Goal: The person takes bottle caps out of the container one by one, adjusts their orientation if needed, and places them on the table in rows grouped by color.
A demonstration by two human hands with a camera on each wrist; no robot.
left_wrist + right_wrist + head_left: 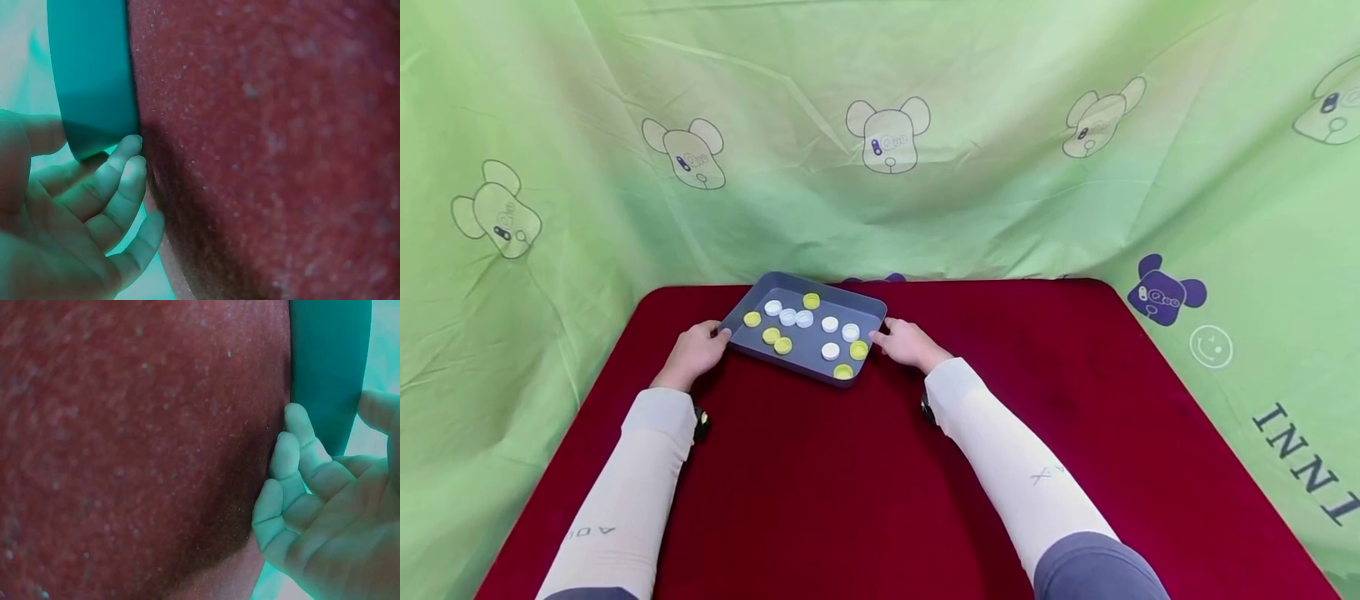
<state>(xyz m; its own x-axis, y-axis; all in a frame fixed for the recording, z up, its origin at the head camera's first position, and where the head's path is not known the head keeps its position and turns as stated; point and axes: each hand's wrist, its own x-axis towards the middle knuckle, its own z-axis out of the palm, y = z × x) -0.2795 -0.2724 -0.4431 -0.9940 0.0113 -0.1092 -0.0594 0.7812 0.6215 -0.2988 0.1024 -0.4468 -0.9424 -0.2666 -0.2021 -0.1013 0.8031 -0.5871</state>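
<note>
A shallow dark grey tray (805,358) is at the far side of the table, turned at a slant. Yellow bottle caps (783,346) and white bottle caps (830,324) are scattered inside it, several of each. My left hand (697,352) grips the tray's left end, thumb on the rim. On the opposite end, my right hand (910,342) holds the rim the same way. In the left wrist view the tray's outer wall (97,75) sits between thumb and fingers. The right wrist view shows the wall (328,369) likewise between thumb and fingers, with fingertips close to the cloth.
Dark red cloth (820,492) covers the table. Green curtains (887,225) printed with bear heads surround its back and sides, and the tray is near the back one. Dark devices (702,425) are strapped at both wrists.
</note>
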